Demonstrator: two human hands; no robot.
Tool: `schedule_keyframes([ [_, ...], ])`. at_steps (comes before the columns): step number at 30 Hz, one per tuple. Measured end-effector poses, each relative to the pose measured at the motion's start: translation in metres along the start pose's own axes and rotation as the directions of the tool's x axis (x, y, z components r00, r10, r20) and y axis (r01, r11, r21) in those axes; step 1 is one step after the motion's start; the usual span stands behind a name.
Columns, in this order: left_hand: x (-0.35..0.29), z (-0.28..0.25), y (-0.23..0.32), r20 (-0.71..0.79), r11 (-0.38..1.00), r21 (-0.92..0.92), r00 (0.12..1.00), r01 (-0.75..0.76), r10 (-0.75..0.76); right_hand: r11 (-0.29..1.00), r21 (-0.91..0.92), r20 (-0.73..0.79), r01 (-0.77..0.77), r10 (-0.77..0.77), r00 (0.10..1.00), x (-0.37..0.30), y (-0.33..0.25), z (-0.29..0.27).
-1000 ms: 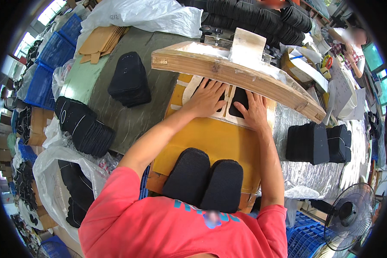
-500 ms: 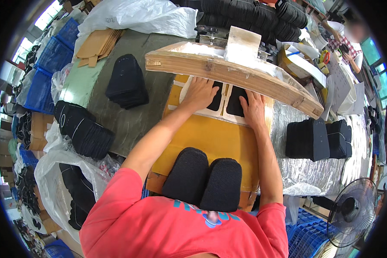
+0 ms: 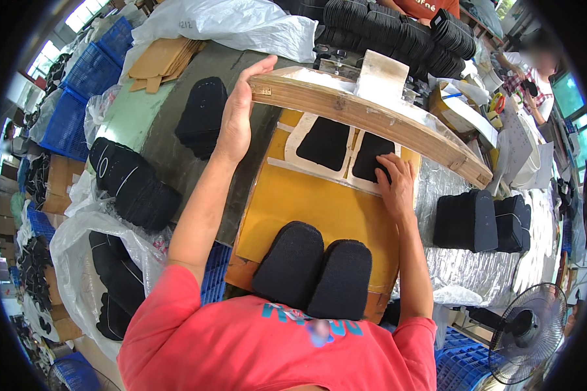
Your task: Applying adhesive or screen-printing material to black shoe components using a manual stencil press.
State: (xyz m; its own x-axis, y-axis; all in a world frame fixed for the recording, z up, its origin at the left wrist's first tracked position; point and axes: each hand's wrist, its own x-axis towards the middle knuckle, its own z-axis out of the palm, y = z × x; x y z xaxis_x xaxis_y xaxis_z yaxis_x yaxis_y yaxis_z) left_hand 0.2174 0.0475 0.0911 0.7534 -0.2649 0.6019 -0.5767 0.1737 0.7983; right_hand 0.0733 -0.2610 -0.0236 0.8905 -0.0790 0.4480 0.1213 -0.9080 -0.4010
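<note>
A tilted wooden frame (image 3: 346, 104), whitish on top, spans the table above a yellow board (image 3: 306, 202). Under its near edge, two black insole-shaped pieces (image 3: 324, 144) sit in the openings of a pale template (image 3: 292, 144). My left hand (image 3: 237, 120) is raised against the frame's left end, its fingers stretched along it. The fingertips of my right hand (image 3: 396, 181) rest on the right black piece, fingers apart and slightly bent. Two thick stacks of black pieces (image 3: 288, 260) stand side by side on the board's near end, close to my shirt.
More black stacks lie left (image 3: 201, 114) and right (image 3: 466, 221). A plastic bag (image 3: 68, 260) holds black bundles at lower left. Cardboard pieces (image 3: 163, 62) lie at far left; a fan (image 3: 525, 326) stands lower right. Two other people are at the far side.
My left hand has left the template area and moved up and left to the frame's end. My right hand has drawn slightly nearer. Both black pieces now show more fully.
</note>
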Motion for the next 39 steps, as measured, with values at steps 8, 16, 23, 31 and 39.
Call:
schedule_keyframes([
  [8, -0.102, -0.024, -0.020, 0.112, 0.959, 0.178, 0.963, 0.223, -0.244, 0.905, 0.424, 0.398, -0.032, -0.154, 0.904, -0.007, -0.097, -0.117],
  [16, -0.141, -0.003, -0.059, 0.114, 0.880, 0.365, 0.923, 0.304, -0.366, 0.949, -0.288, -0.044, 0.129, -0.148, 0.988, 0.143, -0.002, -0.023],
  [23, -0.147, -0.014, -0.052, 0.069, 0.875, 0.349, 0.923, 0.334, -0.380, 0.969, -0.194, 0.148, 0.155, -0.127, 0.981, 0.084, -0.055, -0.004],
  [31, -0.142, -0.005, -0.058, 0.103, 0.890, 0.348, 0.932, 0.294, -0.348, 0.985, -0.125, -0.036, 0.120, -0.126, 0.991, 0.153, -0.071, 0.032],
  [39, -0.148, -0.010, -0.058, 0.071, 0.879, 0.393, 0.944, 0.270, -0.322, 0.982, 0.000, 0.190, 0.190, -0.186, 0.964, 0.073, -0.073, -0.018],
])
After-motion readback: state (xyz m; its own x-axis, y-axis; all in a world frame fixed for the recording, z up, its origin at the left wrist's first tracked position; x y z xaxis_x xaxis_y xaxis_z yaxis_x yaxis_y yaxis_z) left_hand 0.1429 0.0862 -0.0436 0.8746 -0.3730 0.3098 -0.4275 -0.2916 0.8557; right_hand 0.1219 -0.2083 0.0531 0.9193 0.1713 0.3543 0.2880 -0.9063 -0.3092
